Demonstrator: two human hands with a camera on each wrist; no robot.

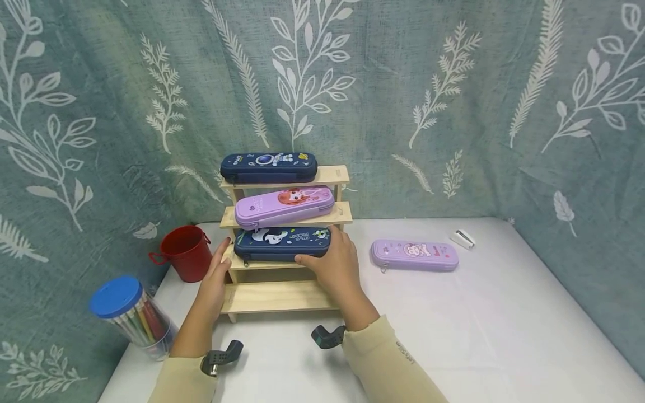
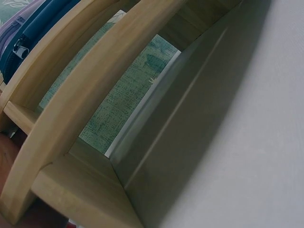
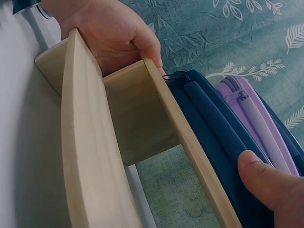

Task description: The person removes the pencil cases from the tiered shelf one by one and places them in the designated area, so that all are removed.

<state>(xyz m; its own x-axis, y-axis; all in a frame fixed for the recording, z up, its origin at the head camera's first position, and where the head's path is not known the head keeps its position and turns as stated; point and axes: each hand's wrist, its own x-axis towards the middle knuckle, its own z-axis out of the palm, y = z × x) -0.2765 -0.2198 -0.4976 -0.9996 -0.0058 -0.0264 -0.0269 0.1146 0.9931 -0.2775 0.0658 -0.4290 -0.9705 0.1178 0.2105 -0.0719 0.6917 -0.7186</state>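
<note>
White table (image 1: 504, 324) under everything. Wooden rack (image 1: 282, 296), four tiers, stands ahead of me at twelve o'clock. From the rack: pencil tub (image 1: 141, 322), blue-lidded, at eight; red pot (image 1: 188, 258) at nine; loose lilac case (image 1: 415, 256) flat on the table at three. Top tier carries the space case (image 1: 269, 168); second, the doll case (image 1: 282, 207), canted toward two. Panda case (image 1: 282, 245), dark blue, on the third tier down, long axis roughly nine to three.

Right grip (image 1: 339, 266) pinches its right end: thumb on the near side, index at the far corner. Left grip (image 1: 215, 282) spread, fingers fairly straight along the rack's left end; cannot tell if a fingertip meets the case.

Deciding relation, I judge: panda case at ten o'clock from my right grip, the nearer, touching; at two from my left. Zip pull (image 1: 246, 262) at its left front corner.
</note>
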